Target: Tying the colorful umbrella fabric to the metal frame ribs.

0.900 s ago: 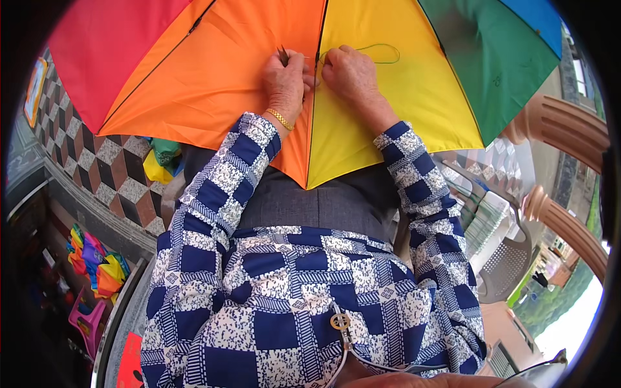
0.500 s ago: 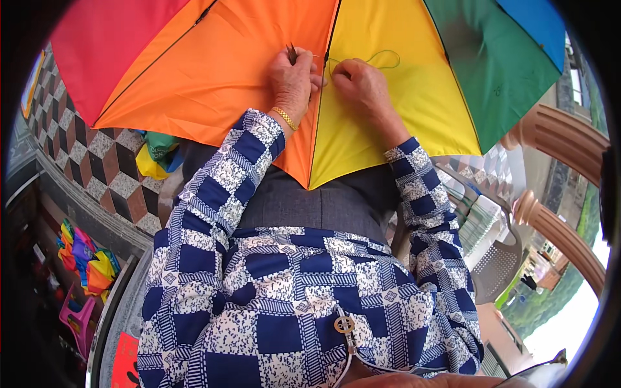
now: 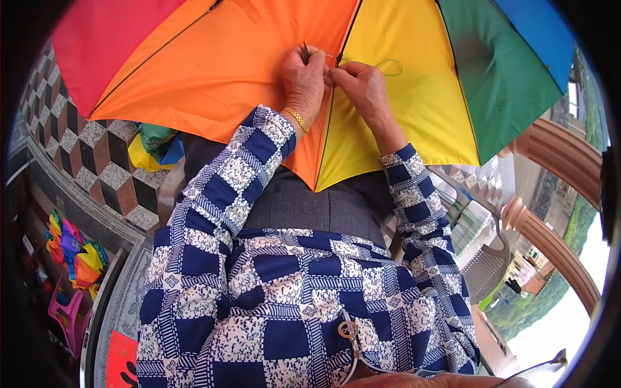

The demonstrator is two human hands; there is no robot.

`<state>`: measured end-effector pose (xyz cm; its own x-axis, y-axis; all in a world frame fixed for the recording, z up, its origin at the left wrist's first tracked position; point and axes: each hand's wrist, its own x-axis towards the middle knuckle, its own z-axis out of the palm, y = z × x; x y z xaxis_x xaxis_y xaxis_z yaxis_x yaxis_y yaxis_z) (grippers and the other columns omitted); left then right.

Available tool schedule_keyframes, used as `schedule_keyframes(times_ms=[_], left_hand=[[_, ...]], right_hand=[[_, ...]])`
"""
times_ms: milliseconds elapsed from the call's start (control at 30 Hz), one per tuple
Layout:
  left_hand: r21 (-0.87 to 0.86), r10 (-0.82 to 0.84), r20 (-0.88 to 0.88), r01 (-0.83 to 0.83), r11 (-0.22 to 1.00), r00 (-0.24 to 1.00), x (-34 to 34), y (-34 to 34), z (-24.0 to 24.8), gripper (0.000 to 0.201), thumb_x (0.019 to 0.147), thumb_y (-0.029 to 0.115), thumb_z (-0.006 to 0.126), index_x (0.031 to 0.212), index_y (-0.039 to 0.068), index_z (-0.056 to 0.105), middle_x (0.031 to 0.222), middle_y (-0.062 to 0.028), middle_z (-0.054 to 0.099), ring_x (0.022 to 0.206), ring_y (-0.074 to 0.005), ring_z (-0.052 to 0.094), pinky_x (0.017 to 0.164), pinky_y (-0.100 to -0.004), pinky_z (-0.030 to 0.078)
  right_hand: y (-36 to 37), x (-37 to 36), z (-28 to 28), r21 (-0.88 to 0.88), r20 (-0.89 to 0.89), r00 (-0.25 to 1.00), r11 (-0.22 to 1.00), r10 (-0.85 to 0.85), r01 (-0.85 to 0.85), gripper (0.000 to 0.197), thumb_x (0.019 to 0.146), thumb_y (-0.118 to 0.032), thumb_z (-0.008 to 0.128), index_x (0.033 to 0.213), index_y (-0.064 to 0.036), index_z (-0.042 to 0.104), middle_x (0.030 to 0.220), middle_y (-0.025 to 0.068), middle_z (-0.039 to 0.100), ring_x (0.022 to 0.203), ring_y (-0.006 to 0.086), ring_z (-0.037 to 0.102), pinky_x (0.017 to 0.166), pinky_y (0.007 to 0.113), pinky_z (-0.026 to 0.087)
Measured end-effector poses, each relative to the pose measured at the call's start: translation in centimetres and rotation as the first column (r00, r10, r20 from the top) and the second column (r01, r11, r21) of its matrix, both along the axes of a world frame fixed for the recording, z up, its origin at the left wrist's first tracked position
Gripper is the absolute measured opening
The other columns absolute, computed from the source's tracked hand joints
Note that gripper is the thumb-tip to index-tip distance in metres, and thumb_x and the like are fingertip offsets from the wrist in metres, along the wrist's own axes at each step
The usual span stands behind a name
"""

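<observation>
A rainbow umbrella canopy lies spread across my lap, its orange panel (image 3: 220, 84) and yellow panel (image 3: 407, 116) meeting along a dark rib (image 3: 328, 123). My left hand (image 3: 304, 81) is closed over the orange side, with the dark pointed blades of small snips (image 3: 304, 53) sticking up from it. A thin, needle-like bright line (image 3: 330, 56) shows between its fingertips and the rib. My right hand (image 3: 363, 90) pinches close to the rib, fingertips almost meeting the left hand's; what it holds is hidden. Green thread (image 3: 394, 63) loops over the yellow panel beside it.
A folded multicoloured cloth bundle (image 3: 155, 147) lies past my left knee, over the patterned tile floor (image 3: 103, 149). Lower left are more rainbow fabric (image 3: 77, 252) and a pink plastic stool (image 3: 68, 317). A perforated chair (image 3: 485, 271) and brown columns (image 3: 556, 149) stand at right.
Both hands have come closer together at the rib, the left one moving right. The canopy has shifted slightly to the right in view. The snips stay in my left hand.
</observation>
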<state>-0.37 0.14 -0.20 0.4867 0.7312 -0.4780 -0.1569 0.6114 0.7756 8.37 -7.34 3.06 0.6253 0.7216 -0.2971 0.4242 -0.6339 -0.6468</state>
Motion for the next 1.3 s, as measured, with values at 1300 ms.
schedule_keyframes(times_ms=[1300], left_hand=[[-0.060,-0.144,-0.080,0.139,0.988,0.986,0.8,0.8,0.0,0.012,0.078,0.012,0.063,0.082,0.003,0.056,0.062,-0.0022,0.056,0.040,-0.0124,0.053,0.036,-0.0223,0.037]], right_hand=[[-0.8,2.6,-1.0,0.012,0.503,0.828,0.956,0.247,-0.292,0.013,0.075,-0.016,0.055,0.071,-0.0050,0.062,0.073,0.0125,0.060,0.068,0.0321,0.059,0.061,0.042,0.048]])
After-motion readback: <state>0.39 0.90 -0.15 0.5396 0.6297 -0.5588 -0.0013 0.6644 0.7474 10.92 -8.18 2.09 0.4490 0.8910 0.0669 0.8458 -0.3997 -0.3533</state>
